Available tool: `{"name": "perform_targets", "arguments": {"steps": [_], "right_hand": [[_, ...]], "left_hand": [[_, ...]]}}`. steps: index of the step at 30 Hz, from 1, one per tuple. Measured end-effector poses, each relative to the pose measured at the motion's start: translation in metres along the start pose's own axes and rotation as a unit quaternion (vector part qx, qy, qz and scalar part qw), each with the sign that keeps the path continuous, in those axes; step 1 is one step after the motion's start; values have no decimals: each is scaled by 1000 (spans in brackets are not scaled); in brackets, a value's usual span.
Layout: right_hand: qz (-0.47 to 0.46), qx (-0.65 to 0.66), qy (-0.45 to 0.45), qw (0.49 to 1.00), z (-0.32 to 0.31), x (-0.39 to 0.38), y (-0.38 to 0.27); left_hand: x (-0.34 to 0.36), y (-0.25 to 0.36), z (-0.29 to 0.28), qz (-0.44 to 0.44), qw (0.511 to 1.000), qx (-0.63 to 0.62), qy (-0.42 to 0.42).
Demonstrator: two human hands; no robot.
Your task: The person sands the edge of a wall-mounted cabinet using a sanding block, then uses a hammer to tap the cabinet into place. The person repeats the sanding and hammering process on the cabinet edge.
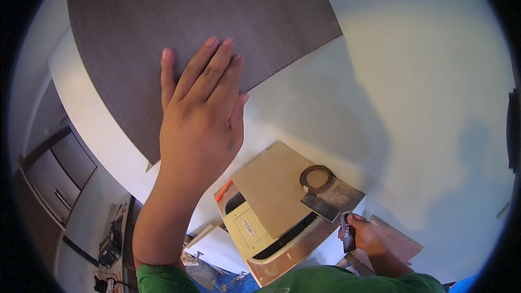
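My left hand (199, 111) lies flat, fingers stretched out, on a dark brown wood-grain panel (127, 27) near its lower right edge. The panel is set against a pale surface (423, 76). Low on the right, my right hand (366, 234) is closed around a black handheld object (348, 232) with pale lettering; its exact kind is unclear. Just beyond that hand, a small dark flat piece (321, 206) and a coil of dark brown strip (316, 178) rest on a worn brown board (344, 191).
Below my left hand, a beige board (271, 187) partly covers a worn wooden stand holding a cream-coloured box (248, 229). An orange tool (223, 190) lies at its left edge. Far left, a dark power tool (111, 244) sits on a ledge. Scraps litter the blue floor covering (230, 282).
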State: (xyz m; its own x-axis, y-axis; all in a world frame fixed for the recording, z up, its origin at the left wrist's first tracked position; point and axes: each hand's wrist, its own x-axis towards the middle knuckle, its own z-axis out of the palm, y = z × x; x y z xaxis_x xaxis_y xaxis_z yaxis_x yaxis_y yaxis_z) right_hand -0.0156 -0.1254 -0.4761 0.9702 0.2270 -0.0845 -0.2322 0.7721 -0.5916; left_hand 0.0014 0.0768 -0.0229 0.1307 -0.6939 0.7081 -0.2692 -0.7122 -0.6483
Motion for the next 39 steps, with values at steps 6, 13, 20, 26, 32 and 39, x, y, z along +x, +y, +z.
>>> {"name": "perform_targets", "arguments": {"steps": [6,13,20,26,32,39], "right_hand": [[11,-124,1,992,12,-31,-12],[17,-235,52,970,-19,-77,-16],[31,-305,81,948,-34,-95,-26],[60,-387,45,919,-31,-103,-28],[121,-517,27,847,-53,-115,-19],[132,-551,22,824,-69,-130,-6]], "left_hand": [[-7,-5,-3,1,1000,6,0],[-59,-27,-51,-111,987,109,-32],[-85,-38,-41,-150,984,-17,92],[-89,-36,-22,-167,965,-121,159],[-94,-37,-15,-165,963,-146,158],[-104,-36,10,-179,893,-301,282]]}}
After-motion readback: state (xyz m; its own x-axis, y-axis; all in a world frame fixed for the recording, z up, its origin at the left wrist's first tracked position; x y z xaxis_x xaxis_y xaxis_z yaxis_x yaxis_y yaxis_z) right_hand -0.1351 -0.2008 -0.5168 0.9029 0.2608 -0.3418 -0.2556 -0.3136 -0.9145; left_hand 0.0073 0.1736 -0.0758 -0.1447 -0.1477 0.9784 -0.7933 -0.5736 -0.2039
